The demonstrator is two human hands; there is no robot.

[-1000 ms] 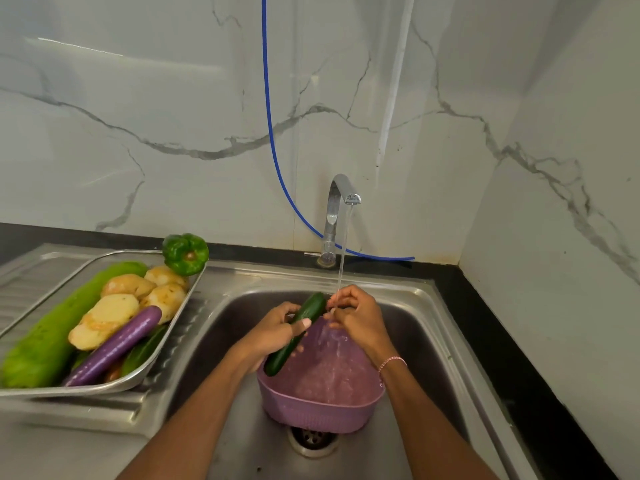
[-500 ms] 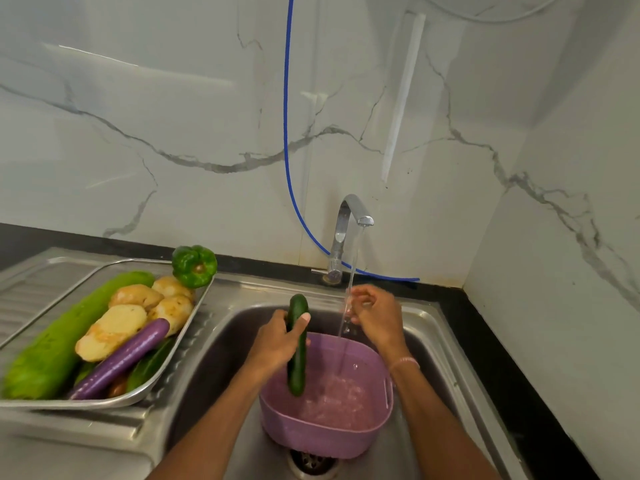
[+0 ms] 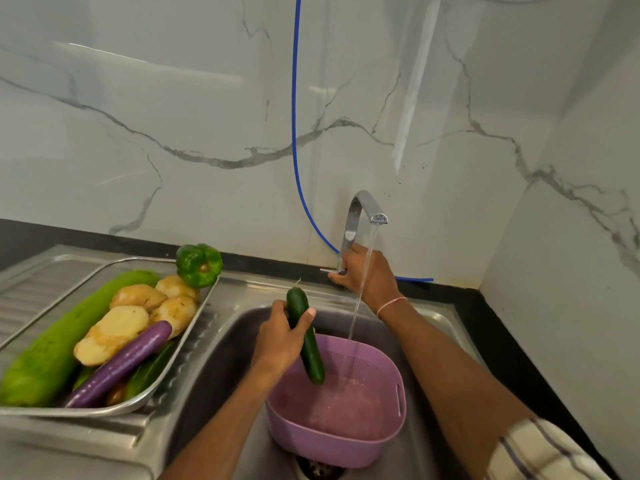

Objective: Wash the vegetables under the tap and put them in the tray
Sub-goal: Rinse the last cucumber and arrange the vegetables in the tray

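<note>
My left hand [image 3: 280, 336] grips a dark green cucumber [image 3: 309, 348], held nearly upright over the purple basket [image 3: 367, 441] in the sink. My right hand [image 3: 363, 273] grips the tap handle at the base of the chrome tap [image 3: 360, 211]. Water still runs from the spout into the basket. On the drainboard at left stands the steel tray [image 3: 199, 315] holding a long green gourd [image 3: 59, 344], potatoes [image 3: 114, 329], a purple aubergine [image 3: 128, 360] and a green pepper [image 3: 199, 265].
The steel sink [image 3: 221, 358] has its drain just below the basket. A blue hose [image 3: 294, 133] runs down the marble wall behind the tap. A marble side wall closes in the right, with a black counter strip along it.
My right hand has left the water stream and gone back to the tap handle. My left hand has turned the cucumber upright and drawn it left, out of the stream.
</note>
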